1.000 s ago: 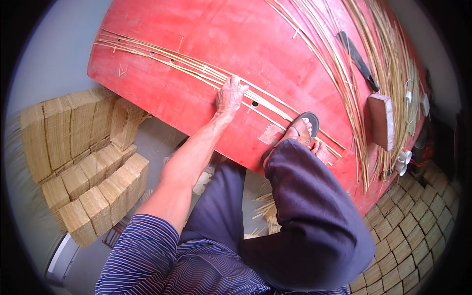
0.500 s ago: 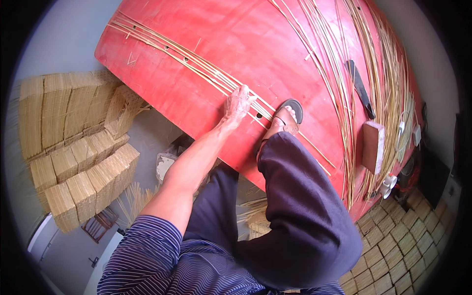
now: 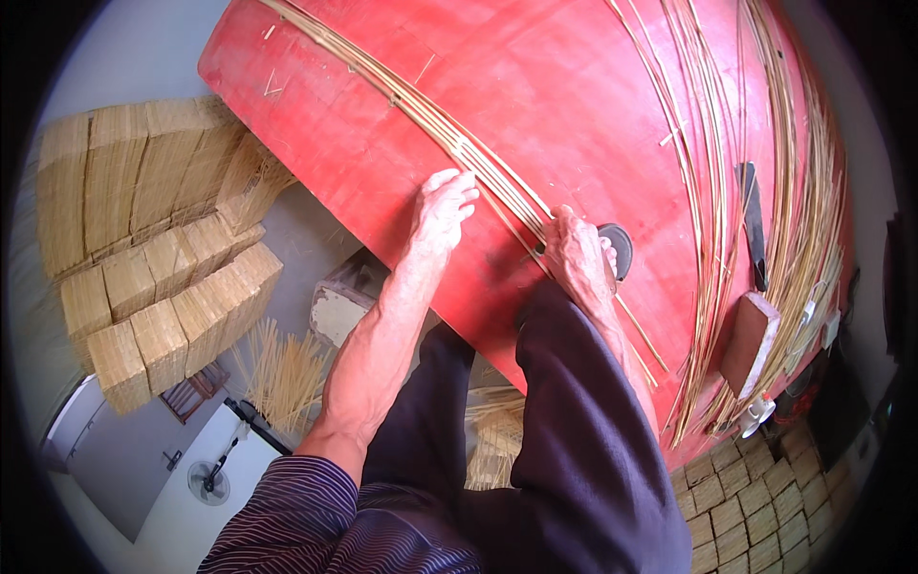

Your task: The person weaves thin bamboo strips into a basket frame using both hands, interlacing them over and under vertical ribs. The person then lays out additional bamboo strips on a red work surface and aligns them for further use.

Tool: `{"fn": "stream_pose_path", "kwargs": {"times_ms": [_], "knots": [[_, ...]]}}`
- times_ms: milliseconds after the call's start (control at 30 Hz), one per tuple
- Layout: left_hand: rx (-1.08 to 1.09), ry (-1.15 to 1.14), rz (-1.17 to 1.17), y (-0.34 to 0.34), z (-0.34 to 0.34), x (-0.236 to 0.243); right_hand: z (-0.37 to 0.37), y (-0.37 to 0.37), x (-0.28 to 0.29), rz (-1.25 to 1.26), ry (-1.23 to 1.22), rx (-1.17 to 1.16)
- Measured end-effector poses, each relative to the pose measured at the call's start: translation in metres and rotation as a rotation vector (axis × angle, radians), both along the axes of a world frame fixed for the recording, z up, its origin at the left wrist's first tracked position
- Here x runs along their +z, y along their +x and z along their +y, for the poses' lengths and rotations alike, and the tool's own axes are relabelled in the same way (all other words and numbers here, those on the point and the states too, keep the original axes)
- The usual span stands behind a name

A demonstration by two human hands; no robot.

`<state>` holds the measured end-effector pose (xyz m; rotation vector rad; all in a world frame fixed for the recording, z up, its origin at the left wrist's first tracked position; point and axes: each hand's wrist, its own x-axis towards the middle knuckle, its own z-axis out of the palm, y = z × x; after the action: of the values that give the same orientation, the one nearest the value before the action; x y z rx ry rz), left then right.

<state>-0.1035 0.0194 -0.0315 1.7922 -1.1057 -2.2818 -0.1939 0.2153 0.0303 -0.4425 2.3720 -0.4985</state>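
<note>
A bundle of long, thin bamboo-like strips (image 3: 461, 148) runs over the red board (image 3: 335, 143), from its far left edge down toward my raised foot. My right hand (image 3: 579, 253) is closed round the strips just in front of my knee, covering most of the foot. Beside it shows the dark sole of my sandal (image 3: 621, 247). My left hand (image 3: 443, 209) is at the near side of the bundle, its fingers loosely bent and apart, the tips close to the strips. Whether they touch is hard to tell. Strip ends (image 3: 643, 335) stick out past my right hand.
More long strips (image 3: 794, 191) lie along the board's right side. Among them are a dark flat blade-like tool (image 3: 753, 230), a reddish brick (image 3: 751, 344) and a white cup (image 3: 755, 416). Stacked tan bundles (image 3: 115, 191) stand at left, near a worn whitish block (image 3: 339, 314).
My right hand has come into view and closed on the strips by my foot. My left hand has let go of the strips and drawn slightly back. The view has shifted a little.
</note>
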Motion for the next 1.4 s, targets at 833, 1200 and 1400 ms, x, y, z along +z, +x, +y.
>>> {"fn": "stream_pose_path", "kwargs": {"times_ms": [833, 1200, 1400], "knots": [[-0.056, -0.072, 0.112, -0.008, 0.006, 0.002, -0.006, -0.023, -0.02, -0.212, -0.171, 0.048], [-0.002, 0.153, 0.162, -0.015, 0.007, -0.001, -0.017, -0.015, -0.003, -0.144, -0.129, 0.016], [-0.016, 0.306, 0.36, 0.007, -0.002, -0.017, 0.014, 0.031, -0.066, 0.246, -0.371, 0.132]]}}
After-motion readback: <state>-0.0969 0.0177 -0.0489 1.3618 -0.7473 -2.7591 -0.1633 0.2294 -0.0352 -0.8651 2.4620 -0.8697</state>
